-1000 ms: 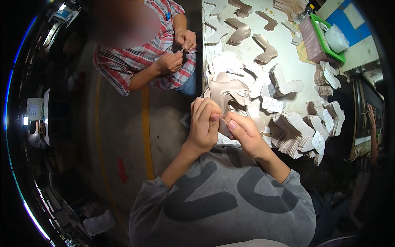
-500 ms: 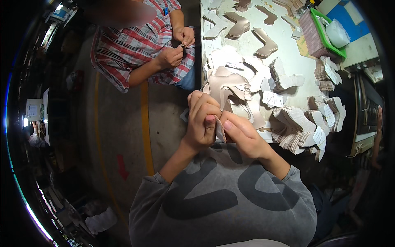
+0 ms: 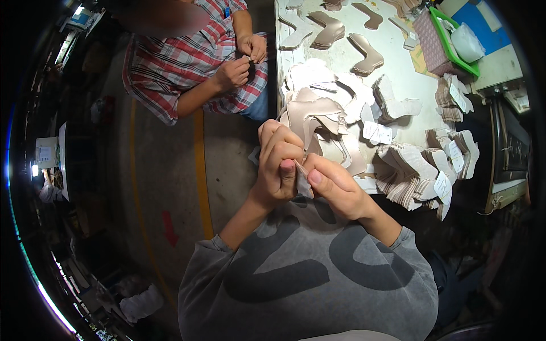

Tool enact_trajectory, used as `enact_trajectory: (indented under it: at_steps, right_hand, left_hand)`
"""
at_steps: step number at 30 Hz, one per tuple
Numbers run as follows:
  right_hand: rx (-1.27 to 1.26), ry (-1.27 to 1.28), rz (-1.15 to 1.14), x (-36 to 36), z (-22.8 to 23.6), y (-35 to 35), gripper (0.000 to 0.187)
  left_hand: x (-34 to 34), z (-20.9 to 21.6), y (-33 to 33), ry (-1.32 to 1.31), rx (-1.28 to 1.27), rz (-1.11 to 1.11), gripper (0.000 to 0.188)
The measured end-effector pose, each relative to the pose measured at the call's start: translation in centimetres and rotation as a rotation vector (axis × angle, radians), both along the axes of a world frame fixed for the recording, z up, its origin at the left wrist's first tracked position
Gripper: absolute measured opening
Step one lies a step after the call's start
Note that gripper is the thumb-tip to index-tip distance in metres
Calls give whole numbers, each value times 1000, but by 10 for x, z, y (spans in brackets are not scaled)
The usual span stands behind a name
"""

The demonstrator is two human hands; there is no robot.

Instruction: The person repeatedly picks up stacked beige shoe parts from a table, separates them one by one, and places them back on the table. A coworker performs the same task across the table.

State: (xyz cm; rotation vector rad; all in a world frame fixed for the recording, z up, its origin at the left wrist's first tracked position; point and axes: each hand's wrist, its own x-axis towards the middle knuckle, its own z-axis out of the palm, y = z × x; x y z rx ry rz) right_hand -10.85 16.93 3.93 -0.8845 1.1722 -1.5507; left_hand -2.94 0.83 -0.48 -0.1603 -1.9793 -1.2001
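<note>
Over the table's near edge, my left hand and my right hand meet in front of my chest. Between them is a thin cut piece of beige leather-like material, pinched by the fingers of both hands. Most of the piece is hidden by my fingers; only a narrow folded or edge-on strip shows. Just beyond my hands lies a loose heap of curved beige pieces, some shiny and some pale.
On the white table, stacks of curved shiny pieces lie farther back. Bundles of pale pieces with white tags stand at right. A green basket is at far right. To my left, another person in a plaid shirt handles something small.
Both hands keep their pinch on the beige piece, which has tilted slightly between them. The view has shifted a little; the other person's hands have moved slightly.
</note>
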Motion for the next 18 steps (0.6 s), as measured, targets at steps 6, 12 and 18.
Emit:
enact_trajectory:
  at_steps: [6,12,18]
  right_hand:
    - [-51,-11,-34,5,-3,-3,34]
    - [-5,-67,-50,10,-5,-3,31]
    - [-119,491,-265,0,-7,-6,15]
  left_hand:
    - [-2,-2,0,34,17,-14,37]
    - [-2,-3,-2,23,1,-16,36]
    - [0,1,1,-10,9,138,32]
